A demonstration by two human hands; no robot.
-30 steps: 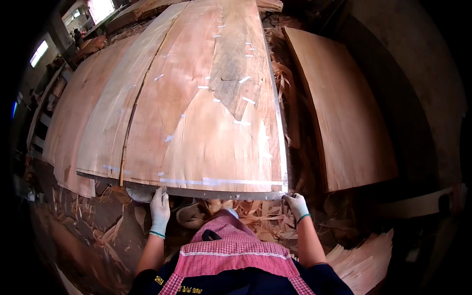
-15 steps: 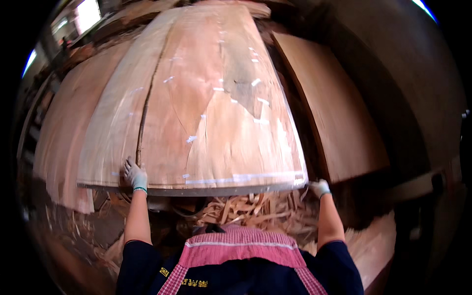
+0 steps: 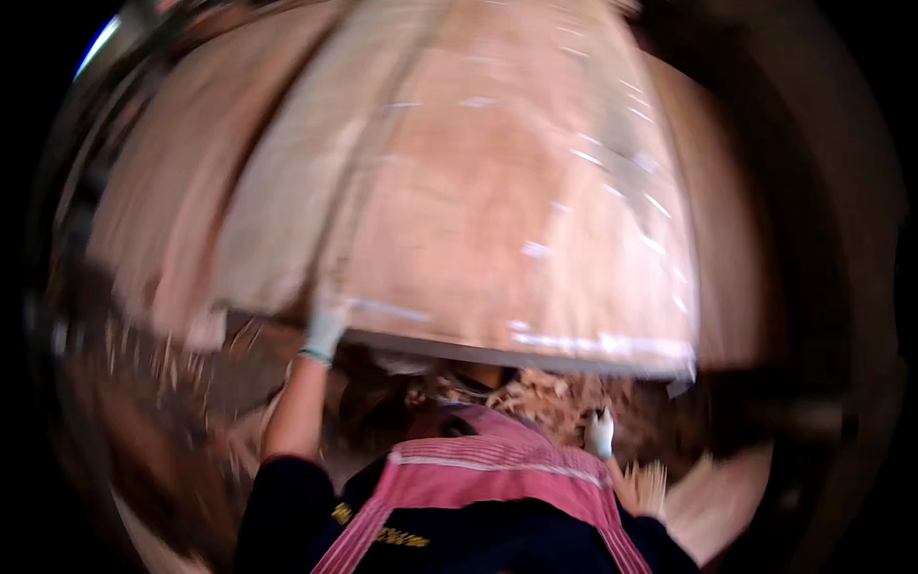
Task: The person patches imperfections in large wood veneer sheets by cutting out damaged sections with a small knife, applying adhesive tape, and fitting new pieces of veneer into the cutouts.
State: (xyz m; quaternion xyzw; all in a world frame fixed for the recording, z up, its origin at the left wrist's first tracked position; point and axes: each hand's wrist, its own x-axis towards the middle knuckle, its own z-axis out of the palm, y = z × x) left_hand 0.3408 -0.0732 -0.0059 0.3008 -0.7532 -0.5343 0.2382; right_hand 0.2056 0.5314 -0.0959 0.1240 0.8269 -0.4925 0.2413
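A big thin sheet of wood veneer [image 3: 497, 191], pale reddish-brown, fills the upper picture with its near edge raised toward me. My left hand [image 3: 325, 330], in a white glove, grips that near edge from below, left of its middle. My right hand [image 3: 600, 435], also gloved, is lower down and off the sheet, near my pink striped apron [image 3: 497, 469]. The frame is strongly blurred, so I cannot tell whether the right fingers hold anything.
More veneer sheets [image 3: 153, 220] lie to the left under the raised one. Another sheet [image 3: 727, 220] lies on the right. Wood scraps and shavings [image 3: 545, 397] litter the floor below the raised edge.
The sheet's near edge has risen higher. My right hand has let go of its right corner and dropped down to my side; my left hand still grips the edge.
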